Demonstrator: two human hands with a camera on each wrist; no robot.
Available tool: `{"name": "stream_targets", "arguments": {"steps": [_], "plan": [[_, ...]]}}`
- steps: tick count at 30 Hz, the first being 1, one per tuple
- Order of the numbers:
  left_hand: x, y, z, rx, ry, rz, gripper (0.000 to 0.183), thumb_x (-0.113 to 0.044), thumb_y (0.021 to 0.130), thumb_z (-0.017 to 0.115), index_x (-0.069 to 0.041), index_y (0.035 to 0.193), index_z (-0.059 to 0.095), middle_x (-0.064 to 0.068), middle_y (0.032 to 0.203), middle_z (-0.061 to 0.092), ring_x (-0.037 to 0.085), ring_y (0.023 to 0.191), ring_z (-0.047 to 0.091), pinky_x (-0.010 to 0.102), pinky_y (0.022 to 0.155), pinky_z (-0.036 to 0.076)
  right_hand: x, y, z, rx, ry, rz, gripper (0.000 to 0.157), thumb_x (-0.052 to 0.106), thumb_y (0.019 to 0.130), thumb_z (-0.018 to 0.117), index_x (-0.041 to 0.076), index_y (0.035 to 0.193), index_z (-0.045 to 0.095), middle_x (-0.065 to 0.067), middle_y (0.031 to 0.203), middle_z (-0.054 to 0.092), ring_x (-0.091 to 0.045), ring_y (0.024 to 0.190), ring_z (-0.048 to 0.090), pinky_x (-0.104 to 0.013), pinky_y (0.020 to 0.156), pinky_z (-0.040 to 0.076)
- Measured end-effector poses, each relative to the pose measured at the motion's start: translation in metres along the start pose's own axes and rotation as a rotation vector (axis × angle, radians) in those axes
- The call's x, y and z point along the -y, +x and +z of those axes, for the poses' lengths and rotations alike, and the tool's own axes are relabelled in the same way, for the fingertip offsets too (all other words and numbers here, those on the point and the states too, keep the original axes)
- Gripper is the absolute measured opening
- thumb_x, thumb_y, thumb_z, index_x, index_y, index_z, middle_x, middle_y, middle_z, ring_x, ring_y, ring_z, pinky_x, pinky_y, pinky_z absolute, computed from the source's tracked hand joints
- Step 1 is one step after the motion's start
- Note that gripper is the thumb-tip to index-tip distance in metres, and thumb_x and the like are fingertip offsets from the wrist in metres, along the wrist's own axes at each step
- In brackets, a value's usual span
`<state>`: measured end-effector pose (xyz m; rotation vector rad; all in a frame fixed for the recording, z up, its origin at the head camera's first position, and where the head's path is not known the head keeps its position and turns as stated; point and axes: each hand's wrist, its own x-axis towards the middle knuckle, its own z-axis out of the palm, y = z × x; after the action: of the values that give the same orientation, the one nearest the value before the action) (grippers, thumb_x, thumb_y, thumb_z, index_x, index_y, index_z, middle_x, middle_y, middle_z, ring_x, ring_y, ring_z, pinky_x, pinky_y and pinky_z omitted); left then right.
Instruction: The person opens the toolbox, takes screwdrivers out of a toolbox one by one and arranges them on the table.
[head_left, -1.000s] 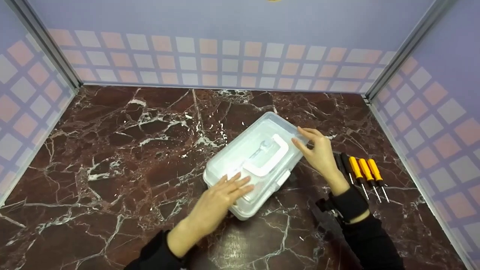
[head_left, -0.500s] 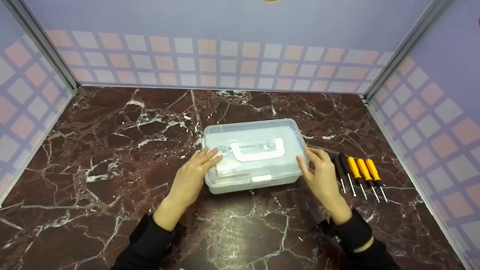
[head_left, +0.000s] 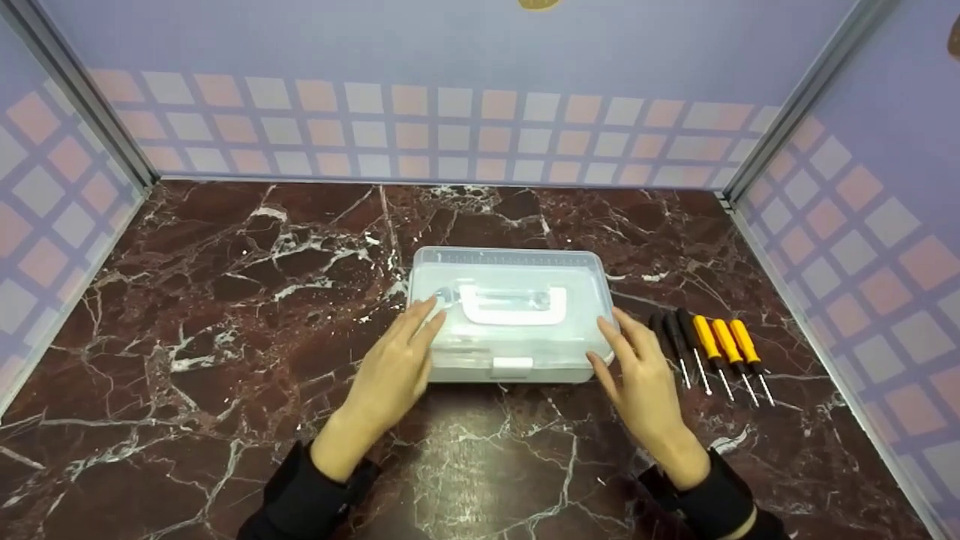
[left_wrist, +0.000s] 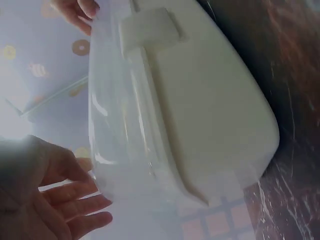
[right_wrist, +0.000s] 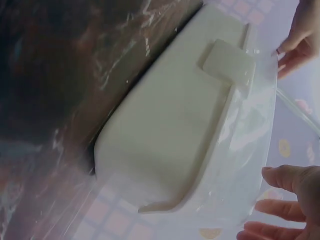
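A closed storage box with a clear lid stands on the marbled table, its long front side toward me. A white handle lies folded flat on the lid, and a white latch sits mid-front. My left hand touches the lid's left end with extended fingers. At the opposite end, the fingers of my right hand rest loosely against the right side. Both wrist views show the box's pale front and its latch up close, with relaxed fingers at the lid's edge.
Right of the box, screwdrivers lie in a row: three with black handles and three with yellow handles. Small white crumbs dot the table left of the box. Patterned panels close off the back and sides.
The box has turned from a slant to lie square to me, its latch now facing front. My left hand moved left and up with it; my right hand shifted nearer me.
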<state>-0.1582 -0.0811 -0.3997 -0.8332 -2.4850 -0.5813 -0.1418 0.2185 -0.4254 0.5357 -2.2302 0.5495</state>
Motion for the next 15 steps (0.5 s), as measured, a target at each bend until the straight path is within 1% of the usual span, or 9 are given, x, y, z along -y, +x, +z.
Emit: {"name": "stream_targets", "arguments": {"steps": [2, 5, 8, 12, 15], "plan": [[-0.003, -0.002, 0.004, -0.014, 0.014, 0.026, 0.044, -0.002, 0.076, 0.064, 0.006, 0.118, 0.051, 0.022, 0.127, 0.044, 0.035, 0.116, 0.042, 0.041, 0.098, 0.033, 0.002, -0.002, 0.002, -0.003, -0.011, -0.047, 0.043, 0.005, 0.071, 0.071, 0.0, 0.112, 0.059, -0.019, 0.117, 0.052, -0.033, 0.102, 0.051, -0.039, 0.092, 0.039], [-0.005, -0.003, 0.012, -0.022, 0.064, 0.036, 0.044, -0.011, 0.078, 0.065, 0.004, 0.118, 0.052, 0.02, 0.125, 0.047, 0.034, 0.115, 0.044, 0.041, 0.097, 0.034, 0.003, -0.003, 0.004, -0.001, -0.02, -0.072, 0.042, -0.002, 0.069, 0.07, 0.0, 0.11, 0.06, -0.017, 0.115, 0.054, -0.033, 0.102, 0.051, -0.038, 0.092, 0.039], [-0.005, -0.002, 0.017, -0.041, 0.091, 0.024, 0.044, -0.01, 0.076, 0.066, 0.003, 0.116, 0.054, 0.018, 0.122, 0.051, 0.033, 0.114, 0.045, 0.04, 0.096, 0.035, 0.003, -0.003, 0.006, 0.0, -0.018, -0.069, 0.04, -0.005, 0.069, 0.07, 0.0, 0.108, 0.061, -0.016, 0.113, 0.056, -0.032, 0.102, 0.051, -0.038, 0.088, 0.042], [-0.004, 0.003, 0.02, -0.079, 0.091, 0.011, 0.043, -0.007, 0.072, 0.068, 0.002, 0.113, 0.057, 0.017, 0.118, 0.054, 0.032, 0.112, 0.048, 0.039, 0.096, 0.037, 0.002, 0.0, 0.009, -0.008, -0.018, -0.054, 0.037, -0.002, 0.07, 0.069, 0.0, 0.106, 0.061, -0.016, 0.109, 0.058, -0.032, 0.101, 0.052, -0.039, 0.088, 0.043], [0.0, 0.008, 0.023, -0.082, 0.091, 0.001, 0.042, -0.006, 0.073, 0.067, 0.003, 0.112, 0.057, 0.017, 0.118, 0.054, 0.032, 0.111, 0.048, 0.039, 0.095, 0.037, -0.002, 0.006, 0.014, -0.008, -0.028, -0.046, 0.035, -0.001, 0.071, 0.069, -0.001, 0.105, 0.061, -0.016, 0.107, 0.059, -0.033, 0.1, 0.052, -0.04, 0.088, 0.043]]}}
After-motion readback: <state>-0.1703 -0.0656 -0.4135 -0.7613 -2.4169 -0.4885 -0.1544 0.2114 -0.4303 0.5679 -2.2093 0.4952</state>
